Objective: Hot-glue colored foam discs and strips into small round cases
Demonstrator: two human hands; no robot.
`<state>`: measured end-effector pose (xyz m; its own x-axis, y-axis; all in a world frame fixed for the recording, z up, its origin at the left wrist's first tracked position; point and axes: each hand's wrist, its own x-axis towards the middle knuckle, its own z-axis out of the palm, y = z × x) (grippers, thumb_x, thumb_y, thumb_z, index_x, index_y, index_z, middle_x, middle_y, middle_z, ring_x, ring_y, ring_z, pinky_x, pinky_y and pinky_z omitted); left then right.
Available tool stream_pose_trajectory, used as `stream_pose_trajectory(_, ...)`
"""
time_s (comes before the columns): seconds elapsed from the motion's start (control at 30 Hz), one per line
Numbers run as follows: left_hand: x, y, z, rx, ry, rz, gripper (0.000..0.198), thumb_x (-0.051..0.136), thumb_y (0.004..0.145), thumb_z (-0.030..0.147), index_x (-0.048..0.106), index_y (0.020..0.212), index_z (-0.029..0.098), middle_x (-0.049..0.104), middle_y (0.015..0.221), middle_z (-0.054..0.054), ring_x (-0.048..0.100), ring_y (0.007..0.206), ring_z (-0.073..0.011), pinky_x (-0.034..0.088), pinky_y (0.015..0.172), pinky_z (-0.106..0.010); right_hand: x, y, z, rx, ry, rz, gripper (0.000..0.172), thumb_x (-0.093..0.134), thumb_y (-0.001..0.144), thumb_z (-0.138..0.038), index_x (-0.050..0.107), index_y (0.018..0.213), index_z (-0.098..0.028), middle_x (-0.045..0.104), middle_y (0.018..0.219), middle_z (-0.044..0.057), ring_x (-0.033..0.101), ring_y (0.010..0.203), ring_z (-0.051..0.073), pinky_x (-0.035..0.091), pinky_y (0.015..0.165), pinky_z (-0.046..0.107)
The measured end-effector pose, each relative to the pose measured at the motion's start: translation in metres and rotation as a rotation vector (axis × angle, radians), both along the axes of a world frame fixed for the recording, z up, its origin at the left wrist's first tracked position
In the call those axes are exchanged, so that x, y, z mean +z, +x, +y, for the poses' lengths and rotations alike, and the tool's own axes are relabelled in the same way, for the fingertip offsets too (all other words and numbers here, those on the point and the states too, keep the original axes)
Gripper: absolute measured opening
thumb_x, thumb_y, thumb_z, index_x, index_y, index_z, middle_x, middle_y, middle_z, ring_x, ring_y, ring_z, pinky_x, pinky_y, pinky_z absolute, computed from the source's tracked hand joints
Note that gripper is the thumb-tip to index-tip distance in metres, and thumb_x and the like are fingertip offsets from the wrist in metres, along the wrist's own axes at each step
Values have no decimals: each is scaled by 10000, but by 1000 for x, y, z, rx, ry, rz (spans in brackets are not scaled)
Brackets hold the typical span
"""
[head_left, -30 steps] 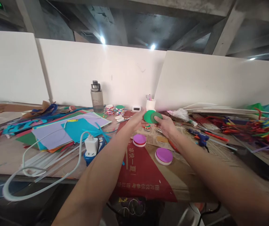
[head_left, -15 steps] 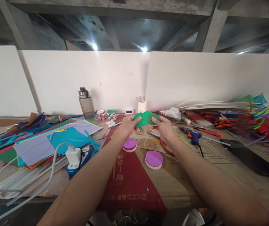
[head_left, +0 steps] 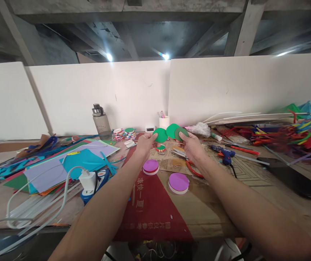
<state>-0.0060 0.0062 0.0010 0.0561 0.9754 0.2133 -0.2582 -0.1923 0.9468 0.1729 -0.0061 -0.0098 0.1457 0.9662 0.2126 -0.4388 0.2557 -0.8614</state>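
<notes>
My left hand (head_left: 146, 142) pinches a bright green disc (head_left: 160, 135) by its left edge. In my right hand (head_left: 190, 144), thumb and fingers close on two overlapping discs, a bright green one (head_left: 172, 130) and a darker green one (head_left: 181, 134). Both hands hold the discs up above the middle of the table. Below them lie two purple-topped round pieces: one with a red and white side (head_left: 150, 166), the other with a white side (head_left: 178, 183). A small round piece with a green top (head_left: 160, 148) sits just under the discs.
Scissors with orange handles (head_left: 193, 169) and a blue glue gun (head_left: 225, 156) lie to the right, near a black tablet-like slab (head_left: 294, 177). At left are coloured sheets (head_left: 49, 175) and a power strip with a white plug (head_left: 88, 180). A bottle (head_left: 101, 122) stands behind.
The green discs, bunched together before, have come apart: one is now in my left hand and two stay in my right. The view has shifted slightly.
</notes>
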Motion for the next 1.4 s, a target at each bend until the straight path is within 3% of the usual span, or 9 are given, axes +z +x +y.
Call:
stream_pose_trajectory(0.33, 2, 0, -1, 42, -74, -6, 293, 766, 740, 383, 589, 731, 149, 665, 593, -24, 696, 592, -171, 450, 468, -197, 1, -1, 0, 46, 13, 28, 395, 888, 490, -407, 687, 770, -215, 699, 749, -16, 551, 632, 118, 427, 508, 239)
stream_pose_trajectory(0.57, 2, 6, -7, -116, -6, 60, 306, 693, 817, 421, 657, 885, 124, 744, 833, -101, 736, 787, -209, 534, 589, -242, -3, -4, 0, 32, 16, -60, 461, 881, 466, -470, 693, 791, -203, 684, 761, -10, 515, 620, 110, 406, 495, 238)
stream_pose_trajectory(0.7, -1, 9, -7, -210, 48, 120, 419, 734, 755, 500, 662, 948, 134, 744, 865, -91, 733, 762, -207, 515, 551, -229, -6, -5, 1, -1, 9, -121, 442, 857, 477, -483, 672, 752, -191, 658, 724, -18, 483, 592, 106, 407, 507, 251)
stream_pose_trajectory(0.83, -3, 8, -5, -225, 68, 152, 422, 786, 709, 454, 668, 941, 122, 743, 812, -90, 722, 697, -197, 505, 533, -229, -6, -5, 1, -23, 7, -154, 448, 842, 480, -490, 662, 758, -189, 647, 717, -24, 487, 606, 110, 412, 521, 249)
stream_pose_trajectory(1.1, 3, 10, -11, -122, 35, 80, 299, 768, 747, 349, 650, 868, 102, 738, 820, -113, 736, 759, -218, 504, 533, -220, -6, -2, 2, -69, 36, -107, 471, 840, 474, -521, 639, 759, -203, 639, 722, -20, 497, 616, 123, 420, 518, 259)
stream_pose_trajectory(1.3, 1, 8, -5, 22, 29, 62, 259, 759, 734, 315, 632, 857, 125, 733, 780, -69, 710, 654, -178, 496, 515, -226, -3, -1, 2, -86, 54, -115, 430, 815, 514, -530, 615, 727, -214, 640, 685, -13, 500, 607, 131, 401, 526, 268)
stream_pose_trajectory(1.4, 1, 6, -5, -3, 54, 84, 301, 779, 706, 351, 635, 849, 129, 731, 790, -66, 706, 662, -179, 498, 532, -234, -3, -2, 1, -76, 68, -152, 432, 796, 537, -542, 616, 752, -214, 642, 715, -11, 507, 626, 133, 409, 537, 267)
